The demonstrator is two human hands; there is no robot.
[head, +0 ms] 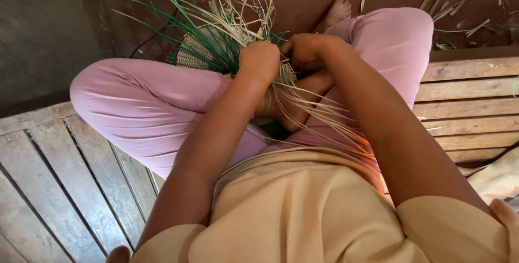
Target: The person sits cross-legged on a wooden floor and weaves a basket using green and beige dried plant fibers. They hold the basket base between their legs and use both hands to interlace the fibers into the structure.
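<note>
Basket [203, 52], half-woven, of pale and green strips: sits on my lap between my crossed knees, above the slatted wooden table [65, 176] I sit on. Woven round part lies at upper left, tilted on edge, its face turned toward my left knee. Loose green strips [157, 11] and pale strips [238, 3] fan up and away from me; a second sheaf of pale strands [324, 125] trails down to my right, toward my waist. Long axis, as I judge it: a diagonal from upper left to lower right, through both fists.

Left hand [260, 60]: fingers closed in a fist on the gathered strips. Right hand [304, 51]: fingers curled on the strips just beside it, the two hands touching.

Handling note: I judge it best to keep the left fist tight so the weave cannot slacken, and draw each strand snug with the right, evenly, without kinking.
</note>
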